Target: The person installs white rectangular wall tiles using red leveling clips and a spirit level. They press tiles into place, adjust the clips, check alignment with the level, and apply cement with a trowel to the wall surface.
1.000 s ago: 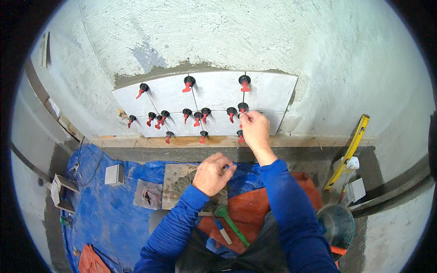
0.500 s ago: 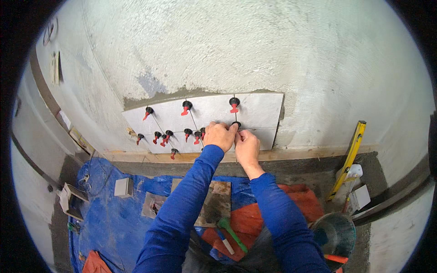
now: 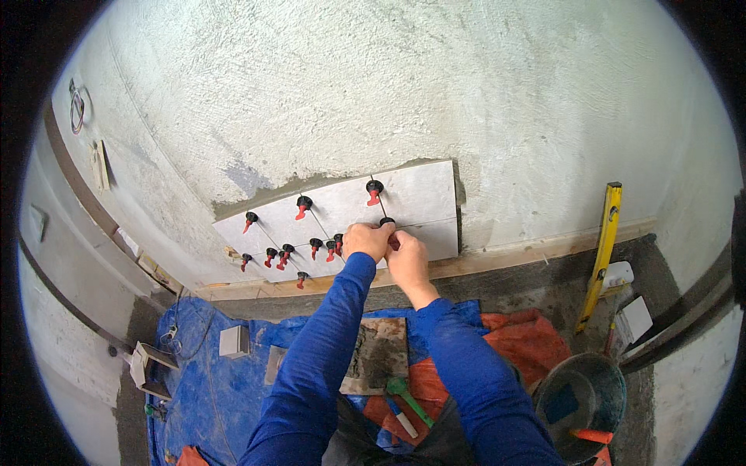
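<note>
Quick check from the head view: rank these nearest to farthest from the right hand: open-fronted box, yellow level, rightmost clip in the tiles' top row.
From the right hand:
1. Rightmost top-row clip: just above the hand, slightly left.
2. Yellow level: standing off to the right.
3. Open-fronted box: far left, lower down.

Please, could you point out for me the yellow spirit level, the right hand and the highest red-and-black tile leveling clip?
Yellow spirit level point(image 3: 601, 247): head view, on its long body.
Right hand point(image 3: 409, 260): head view, on the back of the hand.
Highest red-and-black tile leveling clip point(image 3: 374, 196): head view, on its red handle.
</note>
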The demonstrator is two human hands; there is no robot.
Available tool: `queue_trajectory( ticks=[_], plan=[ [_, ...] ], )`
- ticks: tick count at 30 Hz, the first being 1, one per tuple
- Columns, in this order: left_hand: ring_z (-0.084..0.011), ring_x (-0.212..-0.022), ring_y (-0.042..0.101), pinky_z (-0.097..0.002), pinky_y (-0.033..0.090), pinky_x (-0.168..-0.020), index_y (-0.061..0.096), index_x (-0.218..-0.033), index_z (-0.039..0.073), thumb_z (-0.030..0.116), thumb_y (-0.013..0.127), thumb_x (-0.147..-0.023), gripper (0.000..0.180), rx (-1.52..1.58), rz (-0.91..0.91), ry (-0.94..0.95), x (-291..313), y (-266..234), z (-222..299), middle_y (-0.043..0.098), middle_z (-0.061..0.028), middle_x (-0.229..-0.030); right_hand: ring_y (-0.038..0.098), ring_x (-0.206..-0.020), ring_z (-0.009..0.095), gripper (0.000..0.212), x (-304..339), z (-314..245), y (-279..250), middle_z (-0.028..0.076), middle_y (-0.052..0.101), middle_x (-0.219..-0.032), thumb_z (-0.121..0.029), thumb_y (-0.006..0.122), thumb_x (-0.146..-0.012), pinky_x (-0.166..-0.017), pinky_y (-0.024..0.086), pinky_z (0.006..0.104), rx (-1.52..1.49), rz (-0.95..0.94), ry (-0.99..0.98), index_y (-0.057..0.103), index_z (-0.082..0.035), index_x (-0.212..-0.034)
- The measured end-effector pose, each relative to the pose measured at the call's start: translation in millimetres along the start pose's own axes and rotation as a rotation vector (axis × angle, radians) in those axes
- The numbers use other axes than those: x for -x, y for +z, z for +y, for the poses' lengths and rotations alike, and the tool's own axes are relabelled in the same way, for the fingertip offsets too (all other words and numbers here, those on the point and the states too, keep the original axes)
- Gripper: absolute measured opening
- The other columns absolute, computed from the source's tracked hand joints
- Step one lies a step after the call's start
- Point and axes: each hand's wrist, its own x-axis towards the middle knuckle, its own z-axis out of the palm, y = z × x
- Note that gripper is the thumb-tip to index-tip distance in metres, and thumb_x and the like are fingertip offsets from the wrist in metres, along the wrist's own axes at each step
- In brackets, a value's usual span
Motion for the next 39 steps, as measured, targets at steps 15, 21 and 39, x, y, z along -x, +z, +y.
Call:
queue_trajectory(
  ticks=[15, 21, 39],
  plan=[
    [-0.0352, -0.101, 0.076, -0.0437, 0.057, -0.095, 0.086, -0.098, 0.009, 0.052, 0.079, -0.074, 0.05, 0.129, 0.037, -0.018, 7.1, -1.3, -0.9, 0.08, -0.0189, -0.1, 0.062, -0.088, 0.029, 0.056, -27.0, 35.6, -41.3, 0.015, 0.062, -0.111, -0.007, 0.079, -0.082, -0.085, 0.052, 0.0435, 0.243, 0.521, -0.063, 0.061, 0.001, -0.135],
    [-0.0402, -0.11, 0.07, -0.0499, 0.054, -0.097, 0.085, -0.097, 0.008, 0.051, 0.078, -0.077, 0.048, 0.092, 0.062, 0.035, 8.4, -1.9, -4.7, 0.075, -0.0234, -0.113, 0.06, -0.085, 0.028, 0.056, -27.9, 34.9, -43.8, 0.015, 0.061, -0.105, -0.007, 0.08, -0.081, -0.085, 0.051, 0.0439, 0.197, 0.531, -0.045, 0.063, 0.002, -0.133],
    [-0.0527, -0.155, 0.024, -0.0506, 0.021, -0.129, 0.037, -0.152, -0.018, 0.016, 0.066, -0.087, 0.078, 0.226, 0.467, 0.317, 21.3, 5.4, -32.5, 0.024, -0.0448, -0.162, 0.058, -0.091, 0.029, 0.058, -30.5, 43.6, -45.8, 0.014, 0.057, -0.106, -0.002, 0.076, -0.076, -0.087, 0.05, 0.0442, 0.131, 0.496, -0.034, 0.06, 0.002, -0.132]
  ],
)
